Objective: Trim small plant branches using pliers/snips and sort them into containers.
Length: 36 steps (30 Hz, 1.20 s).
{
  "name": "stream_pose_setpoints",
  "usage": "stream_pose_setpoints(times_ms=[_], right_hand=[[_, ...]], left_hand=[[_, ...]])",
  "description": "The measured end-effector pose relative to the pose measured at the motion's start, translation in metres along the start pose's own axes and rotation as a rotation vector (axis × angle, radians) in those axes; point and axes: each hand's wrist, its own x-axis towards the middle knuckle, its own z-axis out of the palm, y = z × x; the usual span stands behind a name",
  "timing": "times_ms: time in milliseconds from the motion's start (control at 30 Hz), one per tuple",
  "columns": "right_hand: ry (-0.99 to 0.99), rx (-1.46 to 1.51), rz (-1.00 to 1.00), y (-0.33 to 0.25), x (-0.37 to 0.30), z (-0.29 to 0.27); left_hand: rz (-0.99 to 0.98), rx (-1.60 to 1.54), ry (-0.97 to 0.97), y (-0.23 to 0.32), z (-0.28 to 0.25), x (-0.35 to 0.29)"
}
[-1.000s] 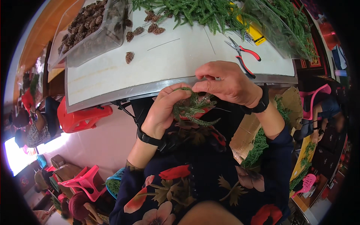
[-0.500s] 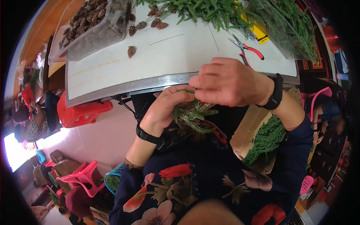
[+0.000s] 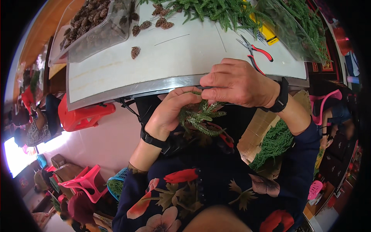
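Green sprig: one, pinched by left hand and right hand; one red-handled pliers on table.

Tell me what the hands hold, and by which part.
Both hands hold a green sprig bundle at its upper end; the tips hang free below.

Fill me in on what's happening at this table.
A person holds a small bunch of green sprigs in front of the table edge: the left hand grips it from below, the right hand pinches at its top. On the white table lie red-handled pliers, loose pine cones, a clear tub of cones and more greenery.
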Motion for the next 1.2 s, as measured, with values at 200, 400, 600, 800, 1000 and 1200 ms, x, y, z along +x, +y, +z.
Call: stream_pose_setpoints(times_ms=[200,400,600,800,1000,1200], right_hand=[[-0.130,-0.042,0.103,-0.005,0.001,0.000],[-0.112,0.177,0.516,-0.015,-0.004,0.012],[0.048,0.287,0.560,-0.014,-0.006,0.004],[0.069,0.188,0.504,-0.013,-0.008,0.005],[0.021,0.131,0.509,-0.017,-0.007,0.009],[0.042,0.077,0.565,-0.024,-0.013,0.022]], left_hand=[[0.106,0.065,0.055,-0.006,0.008,-0.003],[0.524,0.910,0.421,-0.013,0.021,-0.007],[0.406,0.511,0.289,-0.010,0.010,-0.003],[0.345,0.304,0.205,-0.007,0.013,-0.001],[0.381,0.495,0.230,-0.010,0.013,-0.002],[0.550,0.842,0.408,-0.017,0.016,0.001]])
